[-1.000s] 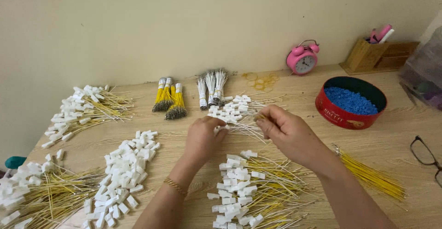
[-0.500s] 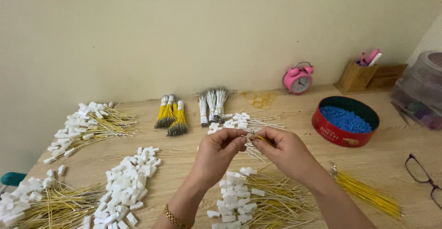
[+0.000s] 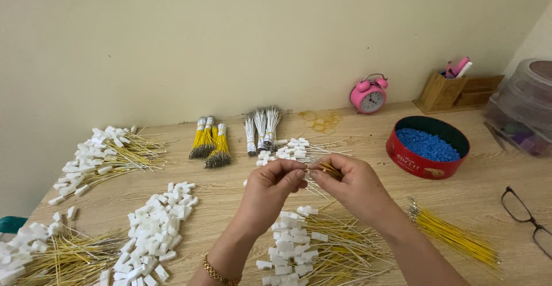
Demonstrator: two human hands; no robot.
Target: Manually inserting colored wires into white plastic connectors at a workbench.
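Looking down from the head camera, both hands meet above the middle of the wooden table (image 3: 230, 200), raised clear of the piles so the small work sits close to the eye. The left hand (image 3: 270, 191) has thumb and forefinger pressed together on what seems to be a small white connector, though the piece itself is mostly hidden. The right hand (image 3: 353, 185) pinches a few thin yellow wires (image 3: 329, 169) at their ends, the fingertips of the two hands touching. Just below the hands lies a heap of finished wires with white connectors (image 3: 305, 251), kept within easy reach. Loose white connectors (image 3: 155, 228) are piled to the left, bare yellow wires (image 3: 454, 237) to the right, and a red tin of blue beads (image 3: 426, 147) stands further back
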